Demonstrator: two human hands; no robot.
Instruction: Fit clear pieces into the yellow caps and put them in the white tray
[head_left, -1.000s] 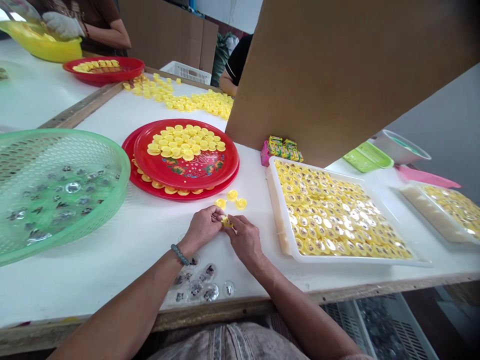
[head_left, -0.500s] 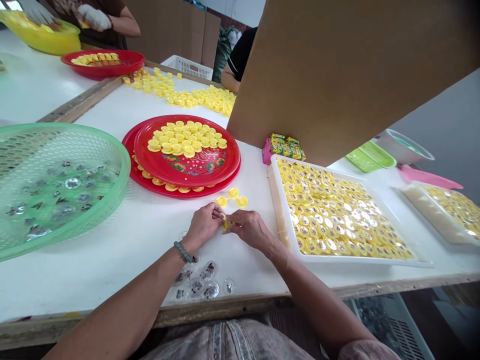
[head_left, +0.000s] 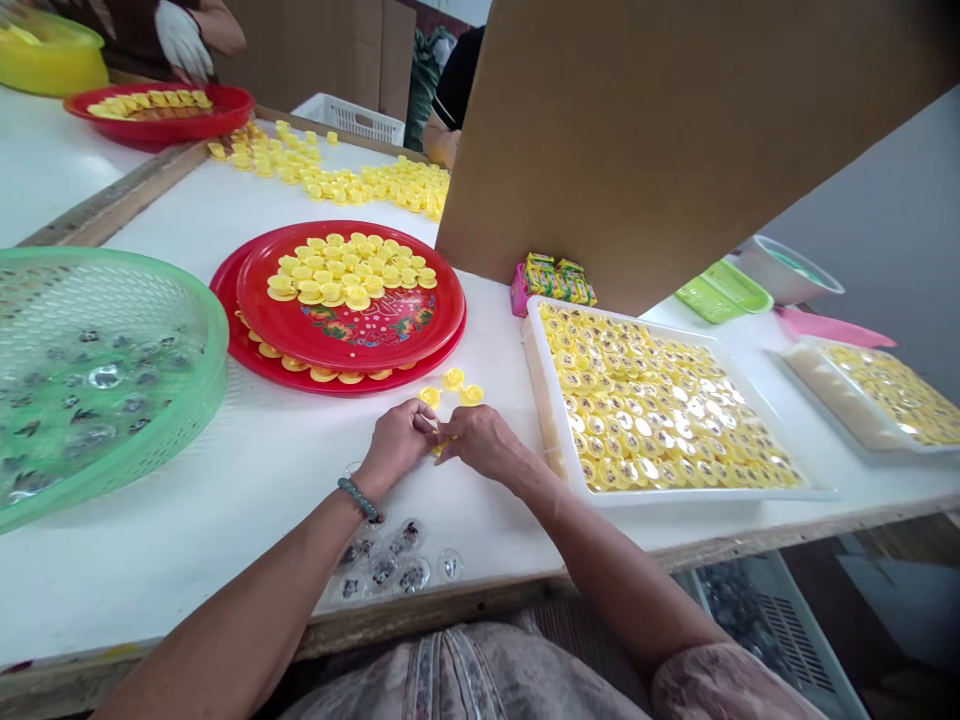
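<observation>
Over the white table, my left hand (head_left: 399, 442) and my right hand (head_left: 484, 440) meet, the fingertips of both pinched around a small yellow plastic piece (head_left: 439, 447). Most of that piece is hidden by the fingers. Just beyond them lie 3 loose yellow cup-shaped pieces (head_left: 471, 395). Near my left wrist, several clear round discs with dark printed pictures (head_left: 383, 568) are spread close to the table's front edge. To the right of my right hand, a white tray (head_left: 534, 385) holds rows of yellow pieces with shiny printed faces.
Stacked red trays (head_left: 337, 350) bear yellow pieces; a green strainer basket (head_left: 214, 340) with discs stands left. A cardboard sheet (head_left: 637, 130) leans behind the white tray, beside small packets (head_left: 559, 280). A co-worker's gloved hand (head_left: 182, 42) is above another red tray (head_left: 232, 108).
The view has shifted slightly, so the scene sits further left. My hands stay together on the yellow piece, fingers slightly regripped. The co-worker's gloved hand has come down to the far red tray.
</observation>
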